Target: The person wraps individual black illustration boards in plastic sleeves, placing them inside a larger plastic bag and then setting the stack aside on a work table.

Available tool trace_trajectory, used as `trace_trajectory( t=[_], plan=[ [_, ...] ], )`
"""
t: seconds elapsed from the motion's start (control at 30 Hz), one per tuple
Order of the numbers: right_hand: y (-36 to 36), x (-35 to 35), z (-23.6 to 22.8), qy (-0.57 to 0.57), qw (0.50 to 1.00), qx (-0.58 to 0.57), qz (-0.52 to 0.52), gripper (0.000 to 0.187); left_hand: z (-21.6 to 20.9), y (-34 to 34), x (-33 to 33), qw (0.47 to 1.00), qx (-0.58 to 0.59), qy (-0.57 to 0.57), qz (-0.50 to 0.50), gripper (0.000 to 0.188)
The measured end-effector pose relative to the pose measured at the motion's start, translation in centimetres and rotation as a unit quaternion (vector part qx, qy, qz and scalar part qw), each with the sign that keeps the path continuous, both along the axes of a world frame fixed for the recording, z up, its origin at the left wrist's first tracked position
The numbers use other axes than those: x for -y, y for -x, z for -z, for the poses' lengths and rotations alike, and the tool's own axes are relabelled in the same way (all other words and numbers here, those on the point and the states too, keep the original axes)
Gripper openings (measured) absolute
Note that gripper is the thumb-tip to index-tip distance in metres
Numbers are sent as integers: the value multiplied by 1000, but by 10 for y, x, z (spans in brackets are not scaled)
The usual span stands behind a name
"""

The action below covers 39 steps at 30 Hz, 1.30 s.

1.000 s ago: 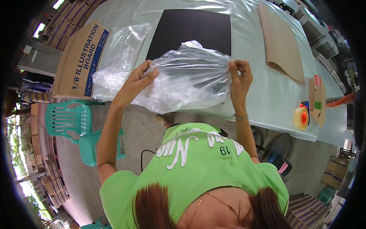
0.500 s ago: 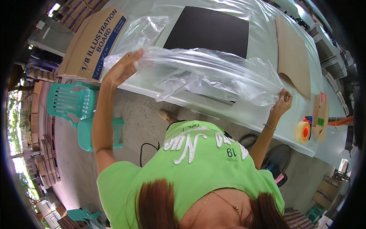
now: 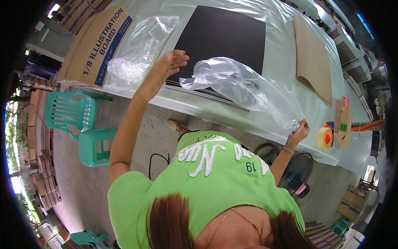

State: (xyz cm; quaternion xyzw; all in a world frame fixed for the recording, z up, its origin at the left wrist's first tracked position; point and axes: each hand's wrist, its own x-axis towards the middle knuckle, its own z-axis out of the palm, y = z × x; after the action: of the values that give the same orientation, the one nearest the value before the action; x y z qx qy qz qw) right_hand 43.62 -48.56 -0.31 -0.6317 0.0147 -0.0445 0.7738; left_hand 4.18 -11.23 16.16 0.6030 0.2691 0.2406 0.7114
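Bright, diffuse light is filling the middle while a black fisheye rim is framing it.
White daylight is burning out the openings (image 3: 18, 184) along the far left, and a tube lamp (image 3: 365, 25) is glowing bluish at upper right. Reflections are streaking the glossy table cover (image 3: 280, 54) toward its far edge and glinting along the folds of the clear plastic bag (image 3: 232, 76), while the black board (image 3: 226, 35) is returning little shine. On the left hand (image 3: 168, 68), the fingers are showing slight blur. The table cover's near edge is bowing, and stacked cartons (image 3: 49, 199) by the left rim are looking stretched and soft.
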Motion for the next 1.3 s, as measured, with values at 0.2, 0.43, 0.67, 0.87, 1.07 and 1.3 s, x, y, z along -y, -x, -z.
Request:
trace_trajectory(
  t=[0.2, 0.43, 0.67, 0.87, 1.07, 1.3],
  plan=[
    [18, 22, 19, -24, 999, -40, 4, 18, 77, -29, 52, 938, -238, -250, 42, 76],
    [39, 26, 21, 4, 997, -78, 21, 19, 88, -49, 28, 976, -160, 123, -83, 74],
    [47, 54, 63, 11, 996, -74, 51, 20, 109, -49, 29, 977, -186, -98, 30, 35],
    [56, 64, 65, 17, 989, -120, 82, 16, 119, -47, 11, 987, -126, -79, 59, 23],
    [57, 79, 68, -2, 985, -135, 105, 20, 81, -32, 4, 988, -93, -27, 117, 25],
    [55, 67, 56, -23, 991, -121, 52, 17, 65, -11, -5, 973, -193, -85, 97, 31]
  ],
)
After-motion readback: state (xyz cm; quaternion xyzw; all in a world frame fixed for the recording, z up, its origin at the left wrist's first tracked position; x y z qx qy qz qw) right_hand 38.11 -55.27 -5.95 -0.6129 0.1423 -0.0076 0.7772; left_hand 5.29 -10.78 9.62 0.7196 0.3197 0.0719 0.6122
